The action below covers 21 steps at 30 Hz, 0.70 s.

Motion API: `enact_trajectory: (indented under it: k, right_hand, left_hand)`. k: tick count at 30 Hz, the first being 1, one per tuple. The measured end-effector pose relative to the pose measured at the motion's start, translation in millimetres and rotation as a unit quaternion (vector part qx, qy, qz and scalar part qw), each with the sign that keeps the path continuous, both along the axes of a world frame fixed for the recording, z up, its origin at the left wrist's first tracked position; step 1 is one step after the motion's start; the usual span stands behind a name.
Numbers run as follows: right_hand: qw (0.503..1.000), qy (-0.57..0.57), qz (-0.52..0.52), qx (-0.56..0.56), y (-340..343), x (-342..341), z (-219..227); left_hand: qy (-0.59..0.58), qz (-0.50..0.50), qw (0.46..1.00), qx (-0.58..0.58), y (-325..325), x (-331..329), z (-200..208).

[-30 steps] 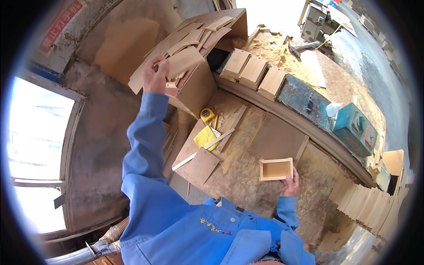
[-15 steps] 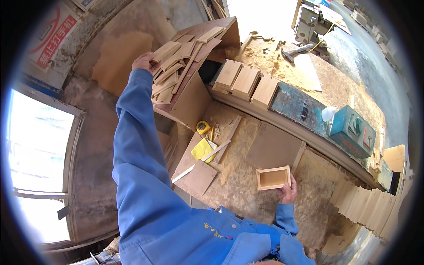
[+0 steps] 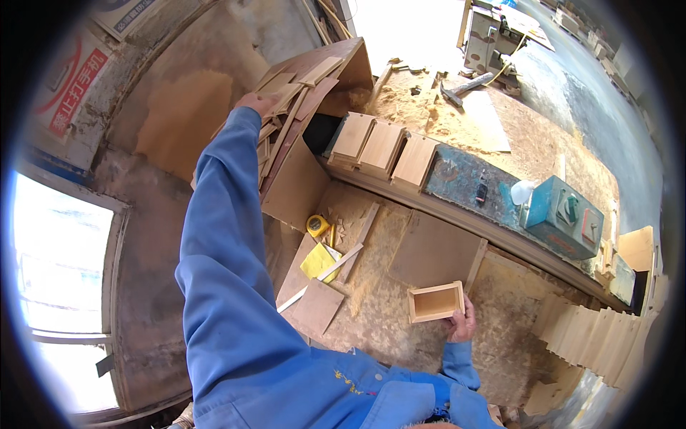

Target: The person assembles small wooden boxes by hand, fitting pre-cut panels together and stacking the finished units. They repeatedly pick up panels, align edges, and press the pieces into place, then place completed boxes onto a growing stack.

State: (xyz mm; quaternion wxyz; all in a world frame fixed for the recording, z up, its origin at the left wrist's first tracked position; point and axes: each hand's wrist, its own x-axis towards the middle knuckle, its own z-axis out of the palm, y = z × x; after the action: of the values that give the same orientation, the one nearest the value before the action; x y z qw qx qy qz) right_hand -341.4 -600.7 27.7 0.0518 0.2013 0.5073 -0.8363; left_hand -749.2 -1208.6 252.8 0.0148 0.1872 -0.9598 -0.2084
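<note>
The left hand (image 3: 258, 104) touches heaped thin, pale wooden slats (image 3: 289, 94), its grip hidden; light pressure should stop them sliding. An open, rectangular pale-wood box (image 3: 436, 304), best kept steady, is clamped by its right end in the right hand (image 3: 462, 323).

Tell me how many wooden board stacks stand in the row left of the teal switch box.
3: left stack, middle stack and right stack, side by side, the last nearest the switch box. No stack seems hidden.
</note>
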Motion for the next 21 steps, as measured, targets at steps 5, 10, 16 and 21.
enact_trajectory:
  k: [5,10,16,21]
  right_hand:
    - [1.0,0.006,-0.002,-0.003,-2.2,-0.5,0.6]
    - [1.0,0.002,0.006,0.011,0.4,0.2,-2.6]
    - [1.0,-0.004,-0.014,0.004,-1.8,1.9,-1.8]
    - [1.0,-0.006,-0.009,-0.007,-1.0,1.9,-0.5]
  left_hand:
    - [-0.038,-0.048,0.99,-0.124,27.6,-7.7,5.6]
    - [-0.047,-0.037,0.983,-0.174,35.4,-18.5,3.4]
    - [0.031,-0.06,0.997,-0.041,-43.0,-20.5,27.7]
    - [-0.058,-0.112,0.99,0.056,-92.2,0.2,6.3]
